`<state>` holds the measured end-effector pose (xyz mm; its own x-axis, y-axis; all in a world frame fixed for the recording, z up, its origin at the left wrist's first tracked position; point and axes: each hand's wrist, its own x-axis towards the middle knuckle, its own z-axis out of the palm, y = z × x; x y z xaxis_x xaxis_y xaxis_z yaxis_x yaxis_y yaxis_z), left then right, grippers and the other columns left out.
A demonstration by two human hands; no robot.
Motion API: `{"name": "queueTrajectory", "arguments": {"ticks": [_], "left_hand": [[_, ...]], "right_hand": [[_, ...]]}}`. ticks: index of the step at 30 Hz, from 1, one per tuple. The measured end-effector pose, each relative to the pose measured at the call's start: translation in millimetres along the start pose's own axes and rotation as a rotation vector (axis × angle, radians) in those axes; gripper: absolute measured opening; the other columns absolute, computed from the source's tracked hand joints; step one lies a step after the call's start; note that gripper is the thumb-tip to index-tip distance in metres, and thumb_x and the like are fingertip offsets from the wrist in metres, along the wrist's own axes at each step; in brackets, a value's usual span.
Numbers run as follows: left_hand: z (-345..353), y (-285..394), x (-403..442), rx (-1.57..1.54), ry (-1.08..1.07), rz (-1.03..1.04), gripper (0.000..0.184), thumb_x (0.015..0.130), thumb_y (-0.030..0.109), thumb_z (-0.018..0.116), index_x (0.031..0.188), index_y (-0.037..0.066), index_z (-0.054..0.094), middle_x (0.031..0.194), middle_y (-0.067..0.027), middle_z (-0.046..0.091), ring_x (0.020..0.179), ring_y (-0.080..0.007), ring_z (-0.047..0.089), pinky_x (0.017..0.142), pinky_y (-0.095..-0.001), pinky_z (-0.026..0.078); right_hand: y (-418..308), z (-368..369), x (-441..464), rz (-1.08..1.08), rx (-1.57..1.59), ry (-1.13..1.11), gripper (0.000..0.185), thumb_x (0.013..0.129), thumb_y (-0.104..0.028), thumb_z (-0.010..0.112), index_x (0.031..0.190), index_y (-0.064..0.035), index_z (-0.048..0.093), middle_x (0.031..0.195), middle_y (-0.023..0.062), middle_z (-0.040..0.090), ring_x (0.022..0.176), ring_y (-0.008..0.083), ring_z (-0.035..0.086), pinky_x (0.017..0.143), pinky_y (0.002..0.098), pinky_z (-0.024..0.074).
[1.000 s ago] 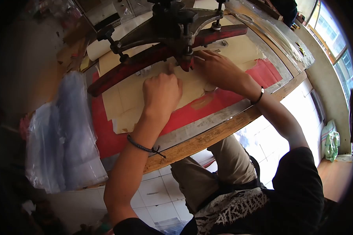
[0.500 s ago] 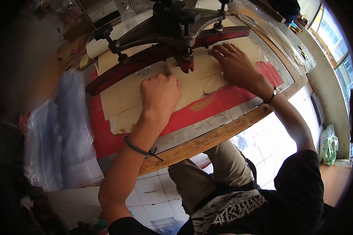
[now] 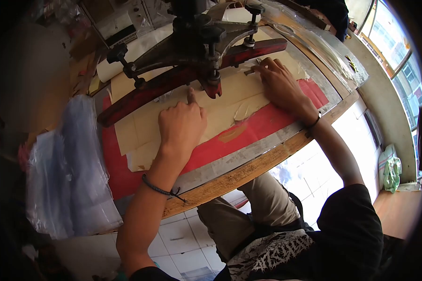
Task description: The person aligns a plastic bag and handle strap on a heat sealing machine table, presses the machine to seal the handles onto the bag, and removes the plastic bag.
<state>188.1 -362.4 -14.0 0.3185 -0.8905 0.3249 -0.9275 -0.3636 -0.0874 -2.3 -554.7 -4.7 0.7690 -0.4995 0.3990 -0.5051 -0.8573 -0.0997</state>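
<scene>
My left hand [image 3: 180, 124] rests over a tan paper sheet [image 3: 220, 114], index finger stretched toward the bar and the other fingers curled under. No held thing shows in it. My right hand [image 3: 281, 86] is bent over the sheet's right part. At its fingertips is a small grey strip [image 3: 249, 71], which looks pinched; its kind is unclear. Just beyond both hands, the red bar [image 3: 150, 96] of a black metal press [image 3: 192, 42] hangs over the sheet. Red material [image 3: 201, 157] lies under the sheet, which has torn patches.
Clear plastic sheets [image 3: 72, 173] hang over the table's left edge. A wooden strip [image 3: 234, 173] edges the front. Thin pale strips [image 3: 323, 61] lie at the back right. A cream paper roll [image 3: 110, 65] and a box [image 3: 119, 28] stand behind the press.
The view has shifted slightly. My right hand has drawn back a little from the bar, and the grey strip now shows at its fingertips. My left index finger is straighter.
</scene>
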Motion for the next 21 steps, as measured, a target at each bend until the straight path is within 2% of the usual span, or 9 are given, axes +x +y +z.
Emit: {"name": "queueTrajectory", "arguments": {"ticks": [4,10,16,21], "left_hand": [[0,0,-1,0.009,0.009,-0.002,0.048,0.09,0.026,0.051,0.133,0.008,0.061,0.061,-0.0147,0.066,0.056,-0.0301,0.068,0.056,-0.0435,0.056],[-1,-1,-1,-0.018,0.003,-0.008,0.048,0.09,0.027,0.05,0.133,0.008,0.062,0.062,-0.015,0.066,0.057,-0.0305,0.068,0.057,-0.0436,0.056],[-1,-1,-1,-0.021,-0.002,0.006,0.049,0.091,0.026,0.049,0.134,0.007,0.061,0.063,-0.0156,0.067,0.057,-0.0306,0.068,0.057,-0.0433,0.056],[3,0,0,-0.001,0.004,0.003,0.048,0.091,0.026,0.049,0.134,0.007,0.061,0.063,-0.0154,0.067,0.058,-0.0302,0.069,0.056,-0.0426,0.056]], "right_hand": [[6,6,-2,-0.053,0.019,0.072,0.031,0.095,-0.006,0.05,0.124,-0.0056,0.062,0.116,0.0143,0.058,0.11,0.0321,0.054,0.099,0.0422,0.043],[-2,-3,-3,0.074,-0.028,-0.055,0.036,0.094,-0.006,0.05,0.129,-0.0052,0.059,0.115,0.0143,0.057,0.111,0.0316,0.052,0.099,0.0454,0.0417],[1,1,-4,-0.035,-0.017,0.003,0.043,0.091,-0.005,0.05,0.134,-0.005,0.055,0.134,0.0148,0.052,0.126,0.0322,0.048,0.108,0.0446,0.0373],[8,3,-4,-0.059,-0.04,-0.067,0.044,0.092,-0.006,0.05,0.136,-0.0043,0.053,0.141,0.0148,0.049,0.133,0.0318,0.043,0.112,0.0429,0.0356]]}}
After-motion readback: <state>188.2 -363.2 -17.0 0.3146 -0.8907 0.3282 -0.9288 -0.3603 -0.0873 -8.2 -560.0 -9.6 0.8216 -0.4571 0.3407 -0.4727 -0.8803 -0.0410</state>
